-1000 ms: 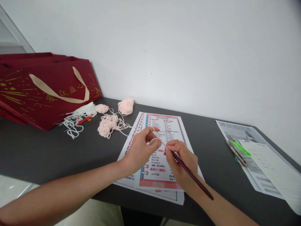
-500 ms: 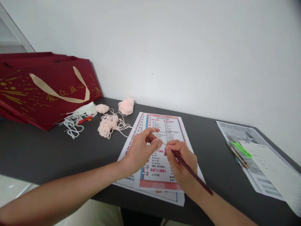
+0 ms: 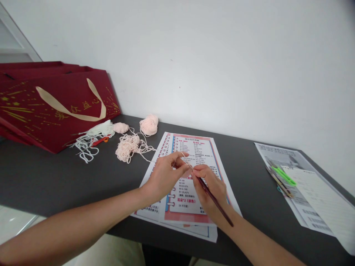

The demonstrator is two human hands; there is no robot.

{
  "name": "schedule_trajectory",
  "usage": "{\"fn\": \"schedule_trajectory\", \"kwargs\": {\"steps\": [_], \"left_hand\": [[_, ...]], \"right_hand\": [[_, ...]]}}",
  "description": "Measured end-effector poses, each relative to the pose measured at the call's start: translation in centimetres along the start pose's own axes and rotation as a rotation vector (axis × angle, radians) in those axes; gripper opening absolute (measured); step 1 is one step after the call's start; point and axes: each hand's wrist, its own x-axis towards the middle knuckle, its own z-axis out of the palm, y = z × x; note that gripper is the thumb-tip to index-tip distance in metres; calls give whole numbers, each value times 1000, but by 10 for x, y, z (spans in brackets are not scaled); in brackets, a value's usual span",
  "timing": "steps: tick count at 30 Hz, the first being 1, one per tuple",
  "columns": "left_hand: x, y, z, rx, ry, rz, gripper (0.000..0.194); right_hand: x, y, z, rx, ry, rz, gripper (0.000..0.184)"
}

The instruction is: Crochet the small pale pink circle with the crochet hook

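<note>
Pale pink yarn runs over the fingers of my left hand [image 3: 168, 173], which pinches it between thumb and fingertips. My right hand [image 3: 210, 188] grips a crochet hook with a dark brown handle [image 3: 215, 201], held like a pen. The hook's tip meets the yarn right at my left fingertips; the small stitches there are too fine to make out. Both hands are above printed pattern sheets [image 3: 191, 218]. From the left hand the strand leads back to a loose pink yarn tangle [image 3: 127, 147] on the dark table [image 3: 116, 192].
Behind the tangle sit a pink yarn ball [image 3: 149, 125], a smaller pink bundle [image 3: 120, 128] and white yarn [image 3: 101, 129] with a red tool [image 3: 99, 141]. Dark red gift bags [image 3: 55, 107] stand at left. At right, papers [image 3: 318, 195] carry a bright green tool [image 3: 285, 176].
My right hand has shifted slightly left, closer to the left fingertips. The hook's handle end has swung left and tilted more steeply toward me. My left hand stays nearly in place.
</note>
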Motion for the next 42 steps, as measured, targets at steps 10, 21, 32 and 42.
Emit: {"fn": "schedule_trajectory", "kwargs": {"steps": [10,21,32,42], "left_hand": [[-4,1,0,20,13,131,34],[3,2,-1,-656,-215,-254,43],[1,-2,-2,26,40,155,36],[2,2,-8,278,53,349,9]], "right_hand": [[5,12,-8,-23,-64,-152,24],[16,16,-15,-235,-173,-468,19],[4,-11,-5,-6,54,69,11],[13,-10,-9,413,52,464,10]]}}
